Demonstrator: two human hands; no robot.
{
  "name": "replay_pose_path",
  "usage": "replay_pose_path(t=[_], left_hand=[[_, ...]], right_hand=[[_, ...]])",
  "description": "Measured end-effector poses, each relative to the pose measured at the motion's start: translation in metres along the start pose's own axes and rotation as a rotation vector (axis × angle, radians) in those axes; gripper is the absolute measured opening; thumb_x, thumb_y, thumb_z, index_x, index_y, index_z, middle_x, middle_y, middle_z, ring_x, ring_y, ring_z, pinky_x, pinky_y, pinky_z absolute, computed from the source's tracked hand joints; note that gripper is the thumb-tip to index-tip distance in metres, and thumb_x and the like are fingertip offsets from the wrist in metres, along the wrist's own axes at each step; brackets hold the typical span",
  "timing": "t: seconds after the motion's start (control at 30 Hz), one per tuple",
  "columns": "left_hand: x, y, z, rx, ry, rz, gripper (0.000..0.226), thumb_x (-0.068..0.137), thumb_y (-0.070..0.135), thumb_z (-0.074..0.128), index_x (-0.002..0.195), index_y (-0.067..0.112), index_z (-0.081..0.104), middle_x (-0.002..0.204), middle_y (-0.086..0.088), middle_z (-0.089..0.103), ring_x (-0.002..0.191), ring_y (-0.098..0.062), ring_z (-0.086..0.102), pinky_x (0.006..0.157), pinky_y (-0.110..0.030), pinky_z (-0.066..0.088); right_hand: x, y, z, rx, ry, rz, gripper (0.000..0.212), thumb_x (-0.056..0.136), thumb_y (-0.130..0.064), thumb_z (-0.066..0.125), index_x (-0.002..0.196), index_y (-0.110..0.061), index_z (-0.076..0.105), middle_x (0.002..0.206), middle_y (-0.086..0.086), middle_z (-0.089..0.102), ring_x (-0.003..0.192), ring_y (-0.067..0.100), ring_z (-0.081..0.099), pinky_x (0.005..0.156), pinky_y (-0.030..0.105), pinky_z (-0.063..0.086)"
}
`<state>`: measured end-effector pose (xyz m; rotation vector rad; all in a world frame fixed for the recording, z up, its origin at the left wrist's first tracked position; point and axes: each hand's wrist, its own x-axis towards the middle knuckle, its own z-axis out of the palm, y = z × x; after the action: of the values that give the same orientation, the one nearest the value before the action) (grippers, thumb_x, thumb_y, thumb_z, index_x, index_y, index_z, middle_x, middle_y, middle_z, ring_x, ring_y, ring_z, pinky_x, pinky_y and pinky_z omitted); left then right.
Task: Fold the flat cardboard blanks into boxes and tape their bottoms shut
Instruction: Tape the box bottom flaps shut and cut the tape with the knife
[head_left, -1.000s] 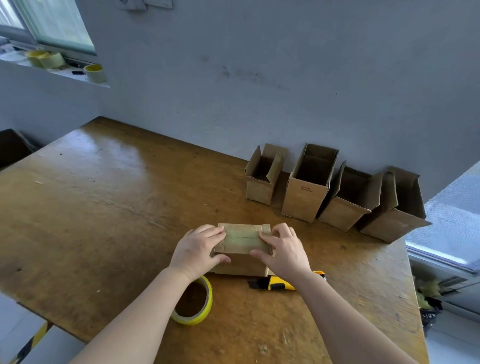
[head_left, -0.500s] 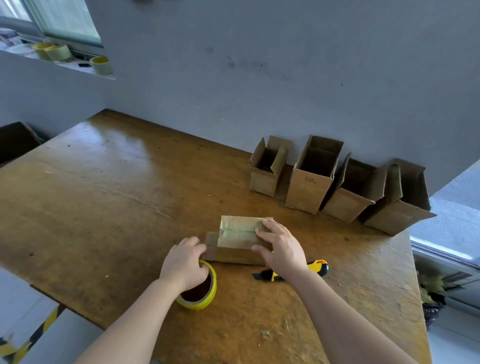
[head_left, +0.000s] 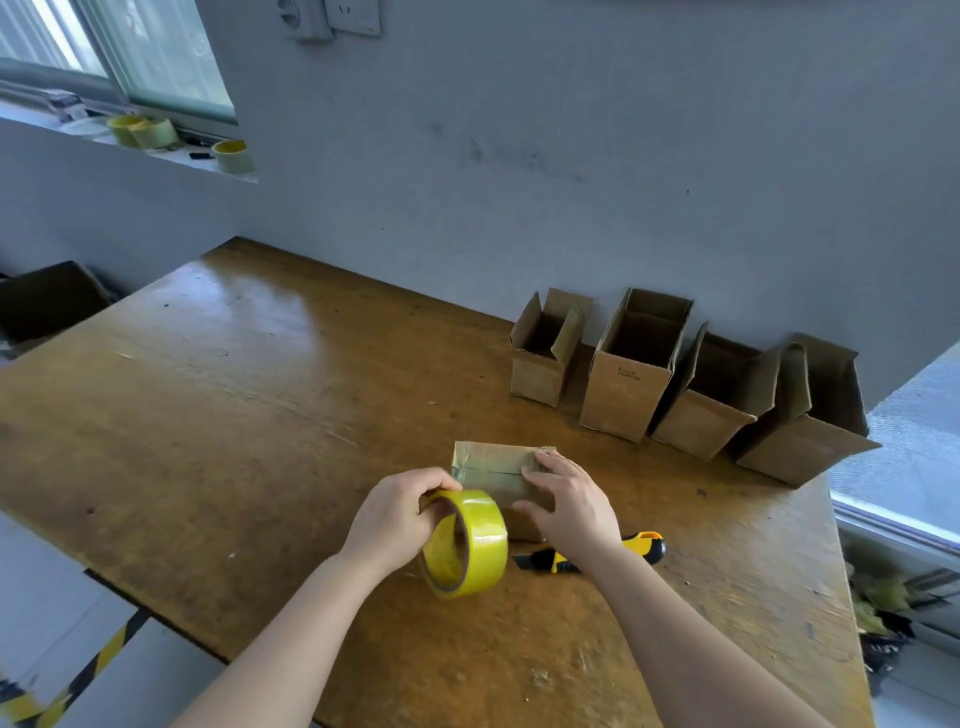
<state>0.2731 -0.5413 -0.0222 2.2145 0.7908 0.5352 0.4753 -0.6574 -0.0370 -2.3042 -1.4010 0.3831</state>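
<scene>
Illegible small print on box (head_left: 629, 382)

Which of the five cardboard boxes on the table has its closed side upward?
The box under the right hand, nearest the person; its taped flaps face up. The other four boxes stand open-topped in a row.

Yellow tape roll (head_left: 470, 540) in left hand (head_left: 397, 514), right hand (head_left: 569, 501) on box (head_left: 491, 467)
</scene>
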Motion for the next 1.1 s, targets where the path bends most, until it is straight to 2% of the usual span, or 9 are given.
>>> replay_pose_path(t=[0.17,0.3,0.43,0.53,0.57,0.63,0.7,0.9,1.1], left_hand=[[0.024,0.023,0.003,-0.333,0.047,-0.069,0.017,0.077,0.027,0.063,0.090,0.036,0.068,0.096,0.015,0.071,0.090,-0.006,0.066,0.074,-0.021,0.053],[0.041,0.021,0.015,-0.315,0.026,-0.142,0.019,0.086,0.011,0.063,0.099,0.024,0.067,0.111,0.007,0.069,0.102,-0.010,0.063,0.084,-0.032,0.053],[0.049,0.019,0.027,-0.301,0.039,-0.257,0.016,0.089,0.009,0.058,0.091,0.024,0.062,0.099,0.004,0.069,0.093,-0.013,0.063,0.074,-0.030,0.051],[0.053,0.017,0.033,-0.237,0.080,-0.310,0.014,0.089,0.014,0.056,0.081,0.025,0.057,0.083,0.003,0.066,0.082,-0.016,0.061,0.063,-0.029,0.044],[0.053,0.017,0.035,-0.230,0.093,-0.321,0.014,0.090,0.017,0.055,0.079,0.025,0.055,0.081,0.004,0.066,0.080,-0.015,0.061,0.061,-0.029,0.044],[0.053,0.017,0.038,-0.247,0.115,-0.333,0.015,0.091,0.021,0.055,0.077,0.025,0.055,0.077,0.004,0.065,0.075,-0.014,0.060,0.060,-0.028,0.043],[0.053,0.016,0.039,-0.281,0.134,-0.328,0.018,0.091,0.022,0.055,0.073,0.024,0.054,0.072,0.005,0.063,0.068,-0.011,0.057,0.058,-0.028,0.041],[0.051,0.010,0.037,-0.404,0.082,-0.305,0.009,0.092,0.020,0.059,0.090,0.026,0.065,0.084,0.007,0.068,0.081,-0.012,0.064,0.066,-0.030,0.055],[0.053,0.015,0.035,-0.580,-0.007,-0.466,0.029,0.095,0.018,0.043,0.110,0.025,0.067,0.099,0.002,0.068,0.091,-0.015,0.063,0.074,-0.028,0.056]], right_hand=[[0.001,-0.003,-0.005,0.006,-0.010,-0.002,0.045,0.085,-0.038,0.069,0.129,-0.027,0.062,0.149,-0.008,0.042,0.141,0.012,0.028,0.112,0.026,0.026],[0.000,-0.004,-0.009,-0.006,-0.040,-0.047,0.042,0.083,-0.027,0.071,0.124,-0.033,0.065,0.146,-0.010,0.045,0.137,0.014,0.034,0.109,0.031,0.036],[0.003,-0.003,-0.013,0.079,-0.065,-0.023,0.037,0.082,-0.016,0.066,0.117,-0.028,0.070,0.140,-0.010,0.052,0.131,0.014,0.043,0.103,0.034,0.043],[0.006,-0.011,-0.024,0.364,0.015,0.153,0.024,0.093,-0.031,0.056,0.103,-0.021,0.075,0.108,-0.001,0.071,0.104,0.020,0.062,0.083,0.035,0.052],[0.008,-0.018,-0.030,0.492,0.030,0.223,0.036,0.094,-0.046,0.051,0.094,-0.021,0.076,0.093,-0.002,0.073,0.091,0.018,0.064,0.074,0.033,0.052],[0.010,-0.028,-0.038,0.690,-0.005,0.251,0.059,0.084,-0.071,0.047,0.070,-0.018,0.070,0.069,-0.008,0.064,0.068,0.010,0.056,0.061,0.026,0.044],[0.013,-0.038,-0.043,0.747,-0.086,0.152,0.052,0.078,-0.070,0.058,0.060,-0.021,0.058,0.058,-0.011,0.048,0.058,0.006,0.044,0.057,0.020,0.035],[0.021,-0.047,-0.051,0.843,-0.218,0.176,0.033,0.090,-0.038,0.065,0.096,-0.005,0.061,0.085,0.011,0.065,0.075,0.021,0.061,0.069,0.040,0.053],[0.032,-0.042,-0.063,0.654,-0.120,0.061,0.012,0.087,-0.027,0.066,0.093,-0.017,0.064,0.092,0.006,0.065,0.086,0.021,0.063,0.069,0.029,0.053]])
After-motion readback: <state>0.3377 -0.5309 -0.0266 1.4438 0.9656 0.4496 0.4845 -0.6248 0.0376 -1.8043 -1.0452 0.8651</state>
